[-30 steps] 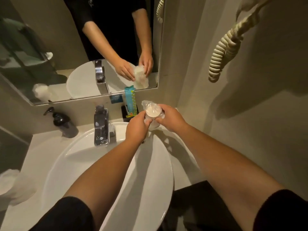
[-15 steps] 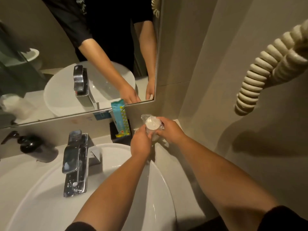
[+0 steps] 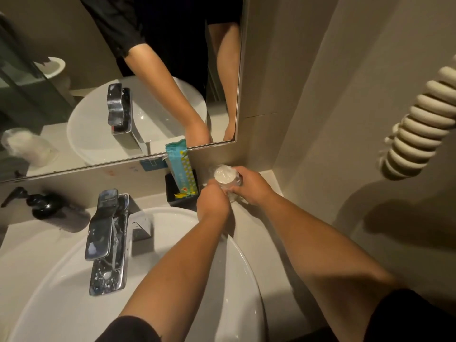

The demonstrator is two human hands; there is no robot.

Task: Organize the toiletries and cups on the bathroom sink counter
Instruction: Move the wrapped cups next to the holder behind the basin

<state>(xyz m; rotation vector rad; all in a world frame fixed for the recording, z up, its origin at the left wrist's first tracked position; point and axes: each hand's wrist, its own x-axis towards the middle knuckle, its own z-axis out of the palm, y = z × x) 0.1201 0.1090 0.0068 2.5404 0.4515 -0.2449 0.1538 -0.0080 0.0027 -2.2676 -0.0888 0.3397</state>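
Walls: beige tiles (image 3: 308, 95), dimly lit.
Mirror: framed mirror (image 3: 74, 70) above the basin.
Right wall: cream coiled cord (image 3: 417, 129).

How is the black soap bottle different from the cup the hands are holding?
The soap bottle is black with a pump on top; the wrapped cup is pale and covered in clear plastic. The soap bottle stands alone, left of the faucet; the wrapped cup is in the far right corner. Nobody touches the soap bottle, while the left hand and right hand grip the wrapped cup. Both are at the back of the counter.
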